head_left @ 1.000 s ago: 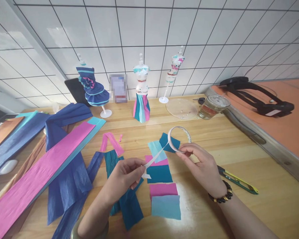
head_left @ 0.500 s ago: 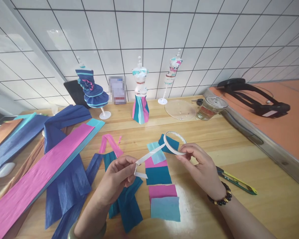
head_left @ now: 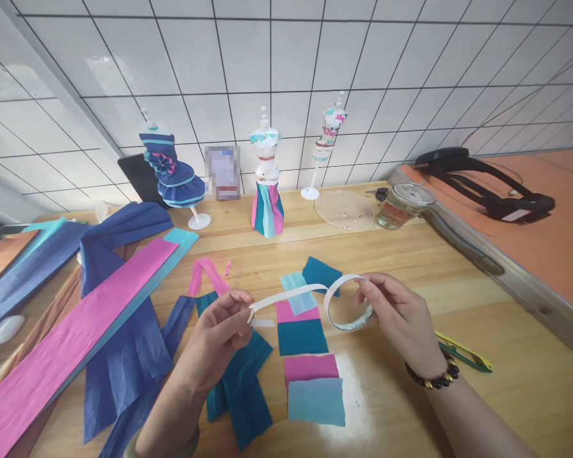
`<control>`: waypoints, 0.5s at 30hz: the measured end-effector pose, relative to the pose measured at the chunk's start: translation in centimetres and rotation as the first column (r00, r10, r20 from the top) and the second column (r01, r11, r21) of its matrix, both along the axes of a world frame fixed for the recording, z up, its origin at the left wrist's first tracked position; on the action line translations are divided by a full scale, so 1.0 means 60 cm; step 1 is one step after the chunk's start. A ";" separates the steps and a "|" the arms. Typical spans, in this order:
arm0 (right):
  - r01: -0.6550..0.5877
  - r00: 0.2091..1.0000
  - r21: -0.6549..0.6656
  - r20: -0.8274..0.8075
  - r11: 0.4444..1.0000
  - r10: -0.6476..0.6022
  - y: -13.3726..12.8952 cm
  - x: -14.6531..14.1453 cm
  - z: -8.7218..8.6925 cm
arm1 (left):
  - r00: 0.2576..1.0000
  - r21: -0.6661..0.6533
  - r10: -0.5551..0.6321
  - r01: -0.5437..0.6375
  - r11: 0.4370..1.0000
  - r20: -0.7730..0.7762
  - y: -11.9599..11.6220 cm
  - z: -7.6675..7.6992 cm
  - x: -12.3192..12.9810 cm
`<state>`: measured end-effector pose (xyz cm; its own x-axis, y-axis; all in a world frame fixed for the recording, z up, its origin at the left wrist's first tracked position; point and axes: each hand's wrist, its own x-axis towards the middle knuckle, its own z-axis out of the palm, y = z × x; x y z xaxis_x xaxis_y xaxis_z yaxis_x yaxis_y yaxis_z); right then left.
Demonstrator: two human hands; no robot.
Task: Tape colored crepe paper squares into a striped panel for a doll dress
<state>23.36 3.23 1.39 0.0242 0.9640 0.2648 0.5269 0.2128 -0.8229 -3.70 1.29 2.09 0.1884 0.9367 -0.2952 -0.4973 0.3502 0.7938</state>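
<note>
Pinches a narrow white tape strip point(head_left: 286, 294) in closed left fingers point(head_left: 236, 299), its ring-shaped white roll point(head_left: 328, 306) in closed right fingers point(head_left: 381, 294). Holds the strip sideways above the middle of the pale wooden surface point(head_left: 386, 394), roughly parallel to its far edge.

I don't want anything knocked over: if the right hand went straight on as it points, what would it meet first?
The right hand, tape roll leading, would probably meet the middle dress form first; whether it clears the dark teal piece nearby is unclear from one view.
</note>
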 end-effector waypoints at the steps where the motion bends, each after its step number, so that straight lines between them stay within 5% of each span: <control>1: -0.012 0.999 -0.012 0.048 1.000 0.013 0.003 0.004 0.002 | 1.000 0.016 -0.012 0.012 1.000 -0.027 0.000 0.000 0.001; 9: -0.239 0.914 -0.176 0.292 0.955 0.283 0.029 0.043 -0.011 | 0.987 0.032 -0.043 0.049 0.998 -0.157 -0.008 -0.003 0.016; 15: -0.371 0.818 -0.225 0.379 0.901 0.432 0.035 0.065 -0.024 | 0.913 0.093 -0.215 0.262 0.961 -0.346 -0.020 -0.006 0.029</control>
